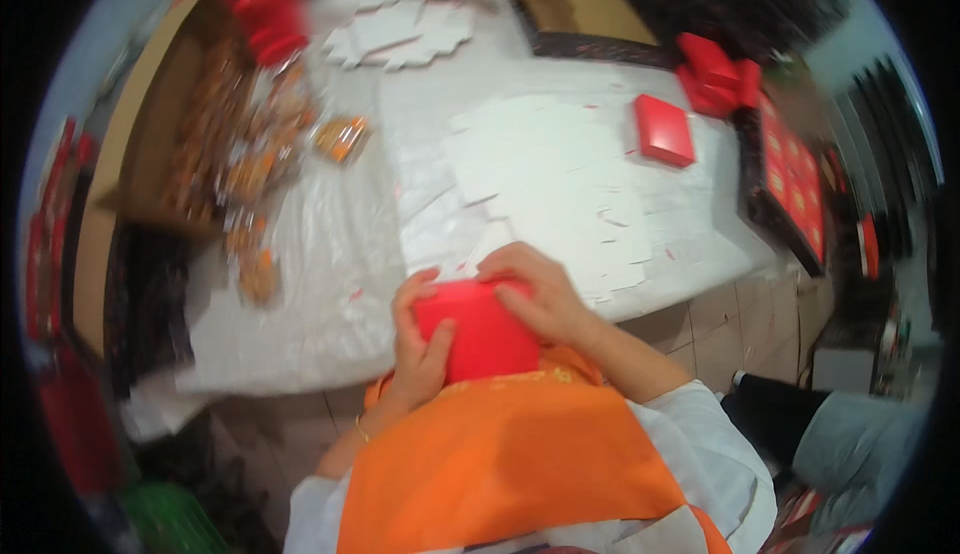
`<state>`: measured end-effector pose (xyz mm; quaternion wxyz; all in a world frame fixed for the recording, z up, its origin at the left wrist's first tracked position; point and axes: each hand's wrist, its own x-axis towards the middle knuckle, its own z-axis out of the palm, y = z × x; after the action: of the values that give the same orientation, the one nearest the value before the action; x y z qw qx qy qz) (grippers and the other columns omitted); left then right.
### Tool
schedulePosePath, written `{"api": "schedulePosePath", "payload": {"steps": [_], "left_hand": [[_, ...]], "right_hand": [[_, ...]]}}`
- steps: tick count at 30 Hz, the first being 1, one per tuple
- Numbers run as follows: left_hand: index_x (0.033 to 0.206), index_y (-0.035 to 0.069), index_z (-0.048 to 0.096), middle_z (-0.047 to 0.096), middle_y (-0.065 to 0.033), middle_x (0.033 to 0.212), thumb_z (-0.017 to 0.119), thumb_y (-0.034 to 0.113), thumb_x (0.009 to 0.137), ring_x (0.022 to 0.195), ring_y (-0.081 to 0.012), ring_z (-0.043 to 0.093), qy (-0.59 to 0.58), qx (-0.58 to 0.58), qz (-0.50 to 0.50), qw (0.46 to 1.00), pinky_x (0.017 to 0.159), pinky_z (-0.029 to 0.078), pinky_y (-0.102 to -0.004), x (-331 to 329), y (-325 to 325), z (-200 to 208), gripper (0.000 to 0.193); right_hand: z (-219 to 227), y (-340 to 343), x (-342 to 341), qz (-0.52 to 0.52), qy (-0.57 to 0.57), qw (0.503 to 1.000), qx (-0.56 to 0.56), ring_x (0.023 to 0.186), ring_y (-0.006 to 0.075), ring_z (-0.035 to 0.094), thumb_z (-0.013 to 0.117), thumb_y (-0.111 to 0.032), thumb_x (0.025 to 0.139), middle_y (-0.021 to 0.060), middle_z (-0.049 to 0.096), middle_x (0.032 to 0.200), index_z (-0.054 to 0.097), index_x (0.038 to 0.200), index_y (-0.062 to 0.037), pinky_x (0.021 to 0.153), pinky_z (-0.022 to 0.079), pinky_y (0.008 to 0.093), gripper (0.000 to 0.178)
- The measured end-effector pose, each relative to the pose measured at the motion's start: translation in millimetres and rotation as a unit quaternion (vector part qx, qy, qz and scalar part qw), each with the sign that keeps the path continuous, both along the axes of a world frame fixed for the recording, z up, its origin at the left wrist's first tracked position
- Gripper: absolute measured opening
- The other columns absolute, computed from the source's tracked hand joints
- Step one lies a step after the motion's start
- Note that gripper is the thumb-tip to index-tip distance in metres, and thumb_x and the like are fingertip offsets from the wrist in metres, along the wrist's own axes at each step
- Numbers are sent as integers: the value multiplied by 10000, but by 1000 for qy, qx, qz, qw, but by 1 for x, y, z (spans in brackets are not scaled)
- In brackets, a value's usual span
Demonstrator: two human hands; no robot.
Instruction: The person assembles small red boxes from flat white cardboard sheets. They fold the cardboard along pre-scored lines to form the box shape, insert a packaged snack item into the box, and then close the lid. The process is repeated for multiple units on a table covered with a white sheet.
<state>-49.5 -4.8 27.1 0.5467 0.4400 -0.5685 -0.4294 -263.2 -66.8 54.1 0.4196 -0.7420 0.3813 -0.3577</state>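
Close to my orange apron, at the table's near edge, I hold a red box (pixel 478 332) between both hands. My left hand (pixel 418 342) grips its left side, with the thumb lying on the front face. On the upper right edge my right hand (pixel 540 292) is closed, thumb pressed against the face and fingers over the top. Just beyond the hands, flat white card sheets (pixel 545 184) lie spread over the white-covered table. Whether the box is fully folded cannot be made out, as it is slightly blurred.
A cardboard carton (pixel 150 104) at left lies with clear-wrapped orange-brown packets (pixel 250 169) spilling out. One packet (pixel 342 138) sits apart. Right: a red box (pixel 664 131), stacked red boxes (pixel 710 74) and a black tray of red boxes (pixel 790 184). More white card (pixel 405 29) lies at the back.
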Motion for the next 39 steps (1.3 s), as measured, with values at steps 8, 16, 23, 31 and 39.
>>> {"api": "schedulePosePath", "payload": {"steps": [8,16,23,31,39], "left_hand": [[1300,43,432,422,-157,1465,476,75,1022,1347,-251,406,44,92,85,991,1138,306,-389,-13,-30,-7,284],[1504,93,290,355,-114,1527,447,168,1048,1343,-256,423,21,51,75,996,1078,374,-412,-35,-72,2,487],[1449,2,351,409,-147,1478,471,24,984,1294,-256,463,8,108,52,993,1085,368,-380,-32,-60,-2,481],[1439,34,392,443,-110,1475,503,89,1006,1312,-233,466,-34,116,75,990,1101,358,-374,-26,-54,-10,450],[1391,38,491,554,-87,1339,549,31,956,1234,-199,539,-80,144,113,980,1038,429,-355,-9,-54,-27,439]], "right_hand": [[-45,44,9,-128,-77,975,166,1305,323,511,671,-228,938,240,452,1478,251,1559,-31,1115,395,393,775],[-39,-78,-88,-232,-170,933,215,1314,218,516,708,-214,923,182,530,1438,384,1505,22,1102,432,354,707],[-45,-169,-262,-450,-138,882,40,1074,165,630,744,-205,883,105,680,1162,532,1404,-14,924,507,313,594],[-54,-153,-261,-496,317,763,-268,1370,368,390,763,-229,816,177,431,1463,514,1441,-132,1146,295,509,679],[-101,-200,-314,-356,433,732,-386,1269,367,518,837,-115,670,149,557,1379,512,1454,-227,1080,371,533,857]]}}
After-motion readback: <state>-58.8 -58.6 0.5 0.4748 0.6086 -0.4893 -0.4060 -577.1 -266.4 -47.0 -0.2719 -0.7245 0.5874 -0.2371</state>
